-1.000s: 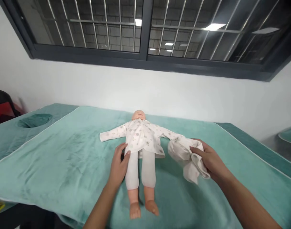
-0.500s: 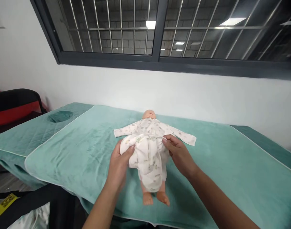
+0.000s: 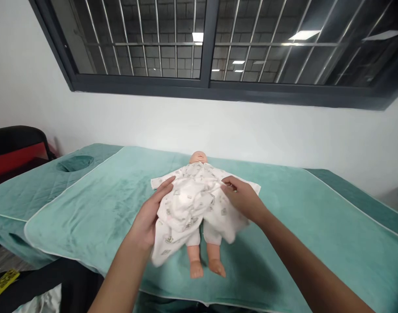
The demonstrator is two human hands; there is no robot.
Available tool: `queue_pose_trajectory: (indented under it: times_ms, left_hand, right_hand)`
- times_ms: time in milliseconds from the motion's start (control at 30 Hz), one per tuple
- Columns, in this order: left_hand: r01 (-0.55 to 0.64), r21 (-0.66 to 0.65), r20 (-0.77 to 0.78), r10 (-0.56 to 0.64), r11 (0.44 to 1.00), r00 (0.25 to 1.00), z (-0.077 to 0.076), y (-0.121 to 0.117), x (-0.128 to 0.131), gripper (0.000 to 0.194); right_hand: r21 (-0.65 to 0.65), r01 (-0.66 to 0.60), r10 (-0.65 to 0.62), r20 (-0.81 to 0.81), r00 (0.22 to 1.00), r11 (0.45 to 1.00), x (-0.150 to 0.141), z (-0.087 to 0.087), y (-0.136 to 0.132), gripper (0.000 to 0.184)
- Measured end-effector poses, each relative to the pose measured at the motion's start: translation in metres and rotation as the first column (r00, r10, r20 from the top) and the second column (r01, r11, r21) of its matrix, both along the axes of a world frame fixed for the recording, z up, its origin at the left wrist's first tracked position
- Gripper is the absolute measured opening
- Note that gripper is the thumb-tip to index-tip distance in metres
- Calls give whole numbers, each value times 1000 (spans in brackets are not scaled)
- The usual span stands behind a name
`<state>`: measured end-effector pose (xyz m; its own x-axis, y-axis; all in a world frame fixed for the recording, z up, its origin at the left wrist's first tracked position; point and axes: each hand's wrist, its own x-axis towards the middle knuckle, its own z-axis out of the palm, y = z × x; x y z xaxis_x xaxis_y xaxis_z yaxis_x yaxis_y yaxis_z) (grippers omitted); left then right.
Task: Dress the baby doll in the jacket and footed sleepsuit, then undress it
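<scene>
A baby doll [image 3: 199, 157] lies on its back on a teal towel [image 3: 97, 204], head toward the wall, bare feet toward me. It wears a white printed top and white leggings. A second white printed garment [image 3: 188, 204] is spread loosely over its belly and thighs. My left hand [image 3: 150, 214] holds the garment's left side, fingers stretched along the cloth. My right hand [image 3: 242, 199] grips the garment's right side near the doll's waist, fingers curled into the fabric.
The towel covers a teal padded table [image 3: 29, 191] with a face hole [image 3: 75, 163] at the left. A white wall and a barred window [image 3: 205, 39] stand behind. A black and red chair [image 3: 14, 150] is at the far left.
The garment, bunched in my right hand beside the doll a second ago, was carried over the doll and is now spread wider across its body by both hands.
</scene>
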<state>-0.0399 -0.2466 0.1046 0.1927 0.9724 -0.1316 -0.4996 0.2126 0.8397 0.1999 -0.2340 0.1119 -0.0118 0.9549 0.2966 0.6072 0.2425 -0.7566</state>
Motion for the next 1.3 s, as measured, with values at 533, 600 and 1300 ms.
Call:
queue_pose_trajectory:
  times_ms: [533,600,1300]
  left_hand:
    - [-46,342,-450,207,938,869,16,-7,13,47]
    - [-123,402,-544,345,907,765,12,-2,8,37]
    - [-95,540,-310,303,836,901,61,-29,27,12]
  right_hand:
    - [240,-189,198,-13,980,952,-26,16,-9,5]
    - [181,-72,113,-227,967,981,-21,21,-6,11]
    - [207,-519,559,-288,778,829,-34,63,-19,46]
